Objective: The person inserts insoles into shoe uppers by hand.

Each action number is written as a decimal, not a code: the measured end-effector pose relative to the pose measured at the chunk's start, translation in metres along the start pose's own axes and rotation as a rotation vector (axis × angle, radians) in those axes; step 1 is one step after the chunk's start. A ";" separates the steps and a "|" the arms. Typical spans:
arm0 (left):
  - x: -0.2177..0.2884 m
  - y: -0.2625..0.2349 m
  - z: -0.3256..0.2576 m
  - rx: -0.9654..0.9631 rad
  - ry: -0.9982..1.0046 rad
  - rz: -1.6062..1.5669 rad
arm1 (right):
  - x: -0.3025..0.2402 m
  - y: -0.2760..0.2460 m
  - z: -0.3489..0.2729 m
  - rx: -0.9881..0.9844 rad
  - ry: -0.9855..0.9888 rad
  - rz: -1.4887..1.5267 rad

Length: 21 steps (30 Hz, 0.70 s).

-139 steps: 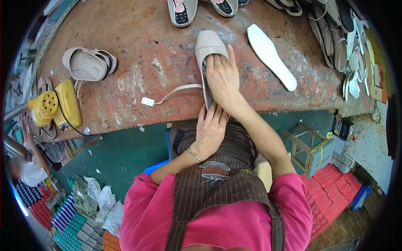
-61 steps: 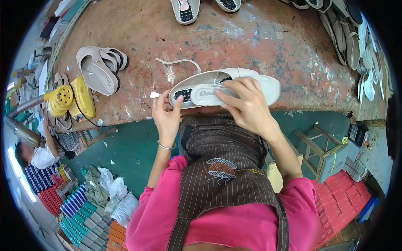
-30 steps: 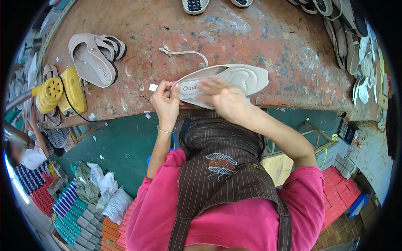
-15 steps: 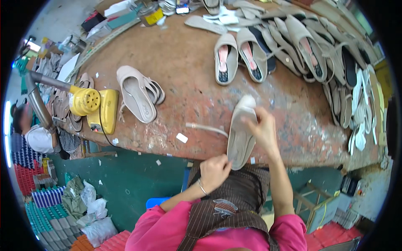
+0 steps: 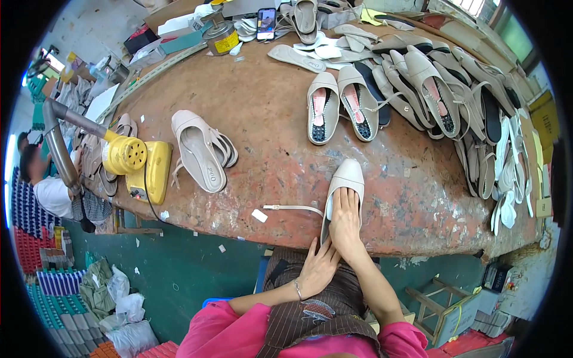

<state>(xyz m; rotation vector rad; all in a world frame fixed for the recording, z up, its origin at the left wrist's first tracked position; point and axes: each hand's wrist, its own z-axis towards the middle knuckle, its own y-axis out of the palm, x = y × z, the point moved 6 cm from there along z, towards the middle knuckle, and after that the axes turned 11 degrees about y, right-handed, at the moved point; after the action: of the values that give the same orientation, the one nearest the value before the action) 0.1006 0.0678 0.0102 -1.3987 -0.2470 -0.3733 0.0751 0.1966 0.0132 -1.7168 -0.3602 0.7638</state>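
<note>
A beige slip-on shoe lies at the table's front edge, toe pointing away from me. My right hand reaches into its opening, fingers stretched out flat and pressing down on the inside. At the heel end, my left hand grips the shoe's rear edge with its fingers against the side; part of that grip is hidden. A thin beige strap with a buckle extends left from the shoe over the table. Just left of the strap's end lies a small white tag.
Two beige shoes stand ahead, beside a large heap of shoes at right. Another pair sits left, near a yellow machine with a metal duct. A tin and a phone are at the back.
My right hand has moved from above the shoe's front into its opening. A pale insole, visible earlier, is now mostly covered by it. My left fingers have straightened along the heel.
</note>
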 end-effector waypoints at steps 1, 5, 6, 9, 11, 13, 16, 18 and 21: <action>-0.002 0.007 -0.004 -0.060 -0.002 -0.026 | -0.005 0.000 -0.014 0.107 -0.085 -0.024; -0.001 0.006 -0.004 -0.016 0.001 -0.039 | -0.006 0.007 -0.020 0.280 -0.158 -0.060; 0.000 0.005 -0.003 -0.023 0.002 -0.050 | -0.007 0.001 -0.007 0.344 -0.142 -0.097; 0.002 -0.013 0.006 0.074 -0.015 -0.048 | -0.004 -0.002 0.015 0.195 -0.043 -0.067; 0.000 -0.007 0.003 0.024 -0.028 -0.067 | -0.006 -0.009 0.009 0.158 -0.060 -0.009; -0.003 0.005 -0.005 -0.014 -0.031 -0.116 | -0.005 0.009 -0.024 0.230 -0.110 -0.033; 0.002 -0.001 0.002 0.004 -0.043 -0.079 | 0.005 0.014 -0.008 0.200 -0.067 0.018; 0.000 -0.005 0.003 0.027 -0.028 -0.065 | -0.005 -0.005 0.024 -0.338 0.143 0.086; -0.003 -0.002 0.000 0.049 -0.015 -0.078 | 0.000 -0.004 0.002 -0.013 0.032 0.145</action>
<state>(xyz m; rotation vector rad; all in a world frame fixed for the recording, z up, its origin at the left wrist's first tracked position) 0.0972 0.0676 0.0109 -1.3464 -0.3216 -0.4183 0.0743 0.1998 0.0163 -1.7794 -0.2208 0.8397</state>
